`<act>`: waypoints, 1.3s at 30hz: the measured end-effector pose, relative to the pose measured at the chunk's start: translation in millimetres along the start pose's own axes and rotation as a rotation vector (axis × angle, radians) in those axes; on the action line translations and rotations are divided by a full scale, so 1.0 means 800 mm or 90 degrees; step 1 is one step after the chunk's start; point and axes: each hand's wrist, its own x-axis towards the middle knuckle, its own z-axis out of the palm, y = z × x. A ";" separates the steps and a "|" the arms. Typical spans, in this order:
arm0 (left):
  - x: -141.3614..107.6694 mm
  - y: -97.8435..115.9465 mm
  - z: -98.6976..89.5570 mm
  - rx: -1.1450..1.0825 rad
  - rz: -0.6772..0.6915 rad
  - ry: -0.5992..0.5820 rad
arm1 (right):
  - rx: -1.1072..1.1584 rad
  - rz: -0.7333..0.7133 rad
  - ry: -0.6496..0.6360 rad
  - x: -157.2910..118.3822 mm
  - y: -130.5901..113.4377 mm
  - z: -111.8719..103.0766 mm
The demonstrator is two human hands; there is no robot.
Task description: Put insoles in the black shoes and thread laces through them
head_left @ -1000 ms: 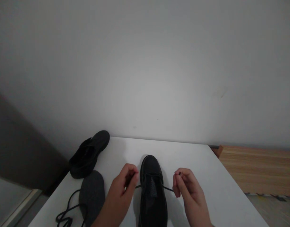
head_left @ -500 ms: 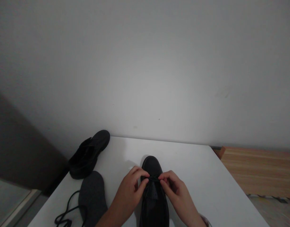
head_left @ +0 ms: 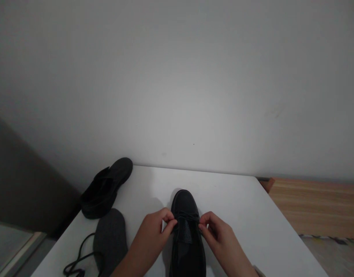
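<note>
- Left hand (head_left: 158, 236) and right hand (head_left: 219, 235): fingertips pinched, seemingly on the dark lace (head_left: 185, 216), flanking the near shoe (head_left: 184, 201).
- Lace crosses near shoe on white table (head_left: 269, 238) — drawing it snug looks unfinished.
- Left of near shoe: insole (head_left: 111, 232) and cord (head_left: 77, 263) — both unfitted; other shoe (head_left: 106, 188) beyond.

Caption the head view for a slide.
Left hand and right hand pinch at the lace of a black shoe.
</note>
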 end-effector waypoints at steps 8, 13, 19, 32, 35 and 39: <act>0.003 -0.005 0.006 -0.083 0.013 -0.025 | 0.070 -0.014 -0.032 0.005 -0.004 0.000; 0.000 -0.005 0.010 -0.038 0.052 0.027 | 0.124 -0.022 0.011 0.002 -0.007 0.008; -0.004 -0.005 0.013 -0.050 0.035 0.031 | 0.166 -0.040 0.079 -0.001 0.002 0.022; -0.013 -0.007 0.024 -0.297 -0.045 -0.036 | 0.264 -0.071 0.097 -0.006 0.018 0.042; -0.013 -0.008 0.020 -0.256 -0.022 -0.013 | 0.249 -0.079 0.093 -0.006 0.017 0.040; -0.015 -0.008 0.006 -0.075 0.016 0.042 | 0.122 -0.078 0.038 -0.011 0.003 0.025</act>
